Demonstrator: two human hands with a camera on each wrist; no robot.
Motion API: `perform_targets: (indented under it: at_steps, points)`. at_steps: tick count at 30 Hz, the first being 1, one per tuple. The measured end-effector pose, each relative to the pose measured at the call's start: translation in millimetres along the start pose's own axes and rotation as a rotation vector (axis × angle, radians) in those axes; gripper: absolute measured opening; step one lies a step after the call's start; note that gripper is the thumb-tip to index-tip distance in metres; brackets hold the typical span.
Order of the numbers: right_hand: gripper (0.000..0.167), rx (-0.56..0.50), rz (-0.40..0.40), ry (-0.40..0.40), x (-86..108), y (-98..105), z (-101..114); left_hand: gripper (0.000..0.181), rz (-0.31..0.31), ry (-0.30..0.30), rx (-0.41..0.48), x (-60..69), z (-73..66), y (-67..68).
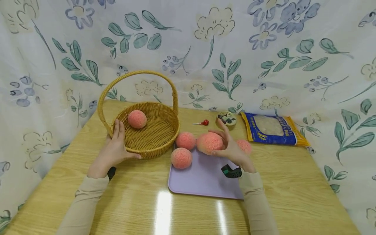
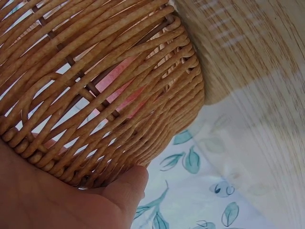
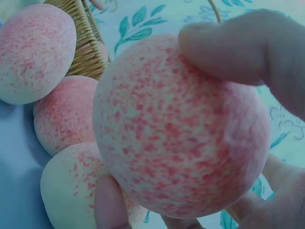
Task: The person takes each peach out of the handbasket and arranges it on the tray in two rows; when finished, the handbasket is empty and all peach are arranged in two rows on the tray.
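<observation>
My left hand [image 1: 115, 148] grips the left rim of a round wicker basket [image 1: 158, 148] with a tall arched handle. Its fingers lie over the rim and its thumb stretches along the outside, against the weave [image 2: 167, 109] in the left wrist view. One pink peach [image 1: 137, 119] sits inside the basket. My right hand [image 1: 232, 148] holds a speckled pink peach [image 3: 176, 133] between thumb and fingers, above a lilac tray [image 1: 202, 179]. Two more peaches, one at the back [image 1: 185, 140] and one nearer [image 1: 181, 158], rest at the tray's left side. Another peach [image 1: 243, 147] is partly hidden behind my right hand.
Behind the tray lie a red lollipop [image 1: 205, 122] and a round tin [image 1: 227, 119] with a dark picture. A blue and yellow packet [image 1: 271, 129] lies at the back right. A floral curtain [image 1: 188, 49] hangs behind the wooden table [image 1: 135, 195].
</observation>
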State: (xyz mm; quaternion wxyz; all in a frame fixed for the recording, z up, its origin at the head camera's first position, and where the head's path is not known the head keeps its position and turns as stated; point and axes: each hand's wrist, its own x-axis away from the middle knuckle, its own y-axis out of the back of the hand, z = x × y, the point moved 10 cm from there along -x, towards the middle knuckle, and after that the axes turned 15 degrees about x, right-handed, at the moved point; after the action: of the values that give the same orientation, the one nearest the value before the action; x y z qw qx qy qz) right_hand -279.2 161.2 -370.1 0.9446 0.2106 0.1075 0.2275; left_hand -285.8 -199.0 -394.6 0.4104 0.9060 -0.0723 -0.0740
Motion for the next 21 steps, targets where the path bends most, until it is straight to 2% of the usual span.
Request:
perform_targets:
  at_steps: [4, 12, 17, 21]
  points:
    - [0.118, 0.088, 0.041, 0.029, 7.4, -1.8, 0.6, 0.147, 0.0, -0.003, 0.001, 0.6, 0.9, -1.4]
    - [0.112, 0.272, 0.129, 0.006, 12.9, -12.7, -5.0, 0.146, -0.017, -0.021, -0.018, 0.0, -1.1, 1.4]
    - [0.107, 0.24, 0.213, 0.016, 10.1, -30.5, -15.1, 0.147, -0.017, -0.03, -0.019, 0.0, -1.5, 0.4]
    - [0.106, 0.187, 0.251, 0.062, 8.0, -38.9, -12.1, 0.148, -0.024, -0.035, -0.026, -0.4, -0.6, 0.9]
